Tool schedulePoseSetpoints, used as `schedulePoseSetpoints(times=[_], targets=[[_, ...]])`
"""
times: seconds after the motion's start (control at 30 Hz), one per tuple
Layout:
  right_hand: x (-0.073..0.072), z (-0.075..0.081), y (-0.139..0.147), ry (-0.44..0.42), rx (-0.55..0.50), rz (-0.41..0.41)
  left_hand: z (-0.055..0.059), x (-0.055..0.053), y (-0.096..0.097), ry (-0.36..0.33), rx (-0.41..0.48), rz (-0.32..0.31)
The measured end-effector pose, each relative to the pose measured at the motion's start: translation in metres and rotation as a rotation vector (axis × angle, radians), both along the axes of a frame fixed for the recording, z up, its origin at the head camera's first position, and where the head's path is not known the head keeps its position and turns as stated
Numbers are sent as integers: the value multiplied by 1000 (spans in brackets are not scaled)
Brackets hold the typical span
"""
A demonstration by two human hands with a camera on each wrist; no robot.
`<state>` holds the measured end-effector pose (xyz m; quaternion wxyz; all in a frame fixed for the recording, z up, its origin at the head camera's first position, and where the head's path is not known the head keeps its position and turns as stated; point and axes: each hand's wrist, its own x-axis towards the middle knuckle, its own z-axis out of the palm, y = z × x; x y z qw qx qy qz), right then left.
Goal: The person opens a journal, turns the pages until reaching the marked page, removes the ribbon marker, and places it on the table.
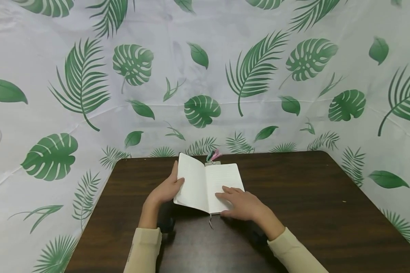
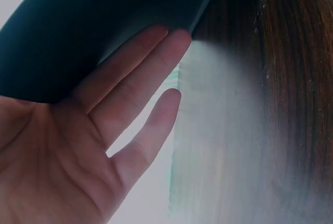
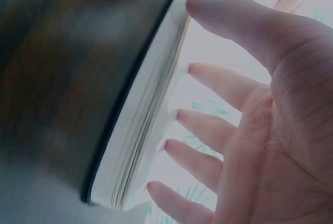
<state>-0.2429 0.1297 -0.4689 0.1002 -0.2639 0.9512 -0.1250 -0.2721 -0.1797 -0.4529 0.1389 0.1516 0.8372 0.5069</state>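
A notebook (image 1: 193, 178) lies open on the table, white pages facing up, its left half tilted up. My left hand (image 1: 166, 189) holds that half by its outer edge, thumb on the page and fingers behind. In the left wrist view several fingers (image 2: 140, 78) stretch along the dark cover (image 2: 140, 0). My right hand (image 1: 240, 203) rests with spread fingertips on the faintly lined right page (image 1: 222, 176). The right wrist view shows the thick page block (image 3: 143, 115) beside these fingertips. A ribbon (image 1: 210, 222) hangs from the lower spine.
At the notebook's top edge sits a small grey piece with a pink and green tassel (image 1: 214, 154). The dark wood table (image 1: 300, 197) extends to both sides. Behind it hangs a white cloth with green leaf prints (image 1: 205, 83).
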Motion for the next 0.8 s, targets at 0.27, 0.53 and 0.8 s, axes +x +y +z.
schedulePoseSetpoints(times=[0.27, 0.53, 0.8], targets=[[-1, 8, 6, -31, -20, 6, -2, -2, -2, -21, 11, -10], [-3, 11, 7, -44, 2, 38, -1, -3, -3, -21, 22, -13], [-4, 12, 8, -40, 17, 51, 2, -4, -3, -33, 33, -8]])
